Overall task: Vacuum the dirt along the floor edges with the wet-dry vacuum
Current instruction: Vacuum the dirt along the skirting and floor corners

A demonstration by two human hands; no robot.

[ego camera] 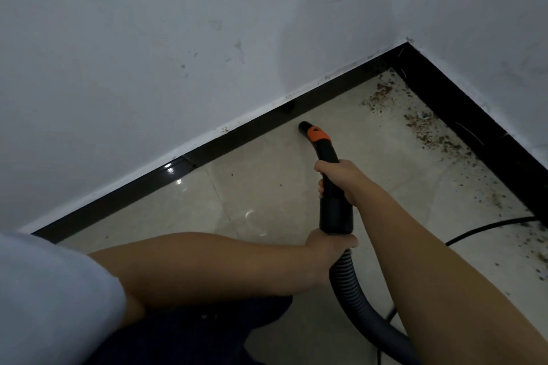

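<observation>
hands: our right hand (338, 179) and left hand (330, 243) both grip the nozzle tube (329, 175).
risk: dirt (427, 133) far right; power cord (486, 227) may snag us.

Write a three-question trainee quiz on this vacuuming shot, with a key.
1. True or false: the nozzle is over the heap of dirt in the corner.
2. Which hand grips the ribbed hose just below the black tube? A) left hand B) right hand
3. Fill in: the band behind the nozzle is coloured ____.

Key: 1. False; it points at the black skirting along the left wall, with the dirt off to its right. 2. A. 3. Orange.
</observation>
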